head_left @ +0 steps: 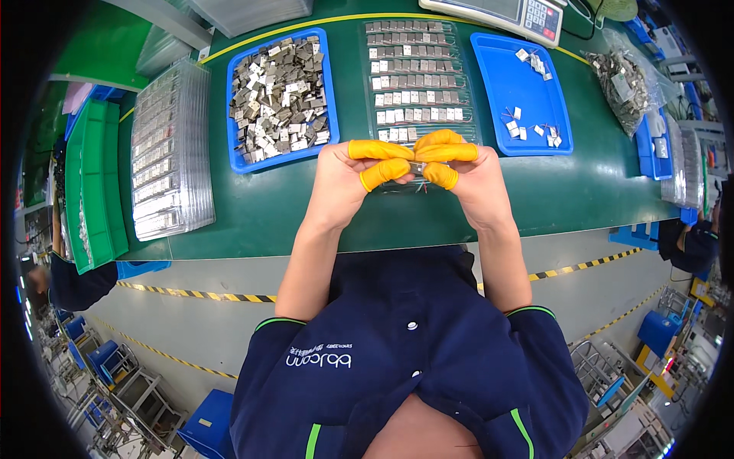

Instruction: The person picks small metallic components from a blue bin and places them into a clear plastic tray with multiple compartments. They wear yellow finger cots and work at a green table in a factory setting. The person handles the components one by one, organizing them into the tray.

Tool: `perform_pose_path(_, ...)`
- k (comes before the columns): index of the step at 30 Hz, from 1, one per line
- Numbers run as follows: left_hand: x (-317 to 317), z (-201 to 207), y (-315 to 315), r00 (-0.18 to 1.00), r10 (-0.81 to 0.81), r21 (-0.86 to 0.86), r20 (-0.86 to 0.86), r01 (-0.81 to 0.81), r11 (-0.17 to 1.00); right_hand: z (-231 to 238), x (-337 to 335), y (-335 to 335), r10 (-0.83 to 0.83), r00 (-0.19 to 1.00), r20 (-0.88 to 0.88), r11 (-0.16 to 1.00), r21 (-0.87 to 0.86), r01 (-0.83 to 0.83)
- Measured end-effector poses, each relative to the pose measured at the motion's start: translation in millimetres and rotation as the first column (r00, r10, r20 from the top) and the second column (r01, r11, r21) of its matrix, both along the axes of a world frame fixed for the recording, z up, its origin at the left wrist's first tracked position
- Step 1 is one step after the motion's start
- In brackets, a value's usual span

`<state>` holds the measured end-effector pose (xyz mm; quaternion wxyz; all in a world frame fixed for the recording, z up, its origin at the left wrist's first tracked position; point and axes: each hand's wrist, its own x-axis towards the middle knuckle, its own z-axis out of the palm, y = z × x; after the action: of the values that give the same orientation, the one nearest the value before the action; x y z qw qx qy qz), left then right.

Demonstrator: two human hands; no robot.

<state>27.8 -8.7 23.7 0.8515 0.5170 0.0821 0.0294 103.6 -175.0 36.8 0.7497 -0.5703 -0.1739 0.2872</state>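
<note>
Blister tray on the workbench, small parts rowed inside it! Just left of it, a bin heaped with loose parts; further left, stacked trays. Right of it, a second bin holding wired pieces, then a plastic bag. Behind it, rightward, a scale!

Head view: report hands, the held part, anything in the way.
Left hand and right hand pinching small part together over near end of clear tray. Part mostly hidden. Blue trays either side; no obstruction visible.

Two yellow-fingered hands, one scale
</note>
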Motion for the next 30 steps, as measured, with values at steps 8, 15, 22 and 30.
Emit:
perform_pose_path(8, 0.8, -5.1, -11.4, 0.995, 0.074, 0.025, 0.069, -0.076, 0.997, 5.4, -12.9, 1.9, -0.181, 0.914, 0.363, 0.969, -0.092, 0.228)
perform_pose_path(15, 3.0, -9.9, 9.7, 0.988, 0.145, 0.436, 0.057, -0.155, 0.886, -19.6, 27.3, -6.9, -0.182, 0.546, 0.818, 0.783, -0.215, 0.583)
perform_pose_path(22, -25.9, -23.1, 39.0, 0.915, 0.39, 0.689, 0.098, -0.346, 0.637, -54.1, 32.3, 0.4, 0.059, 0.267, 0.962, 0.736, -0.223, 0.639)
perform_pose_path(30, -31.5, -19.7, 70.8, 0.862, 0.501, 0.612, 0.082, -0.44, 0.657, -39.0, 43.8, -15.6, -0.275, 0.495, 0.824, 0.722, -0.163, 0.673)
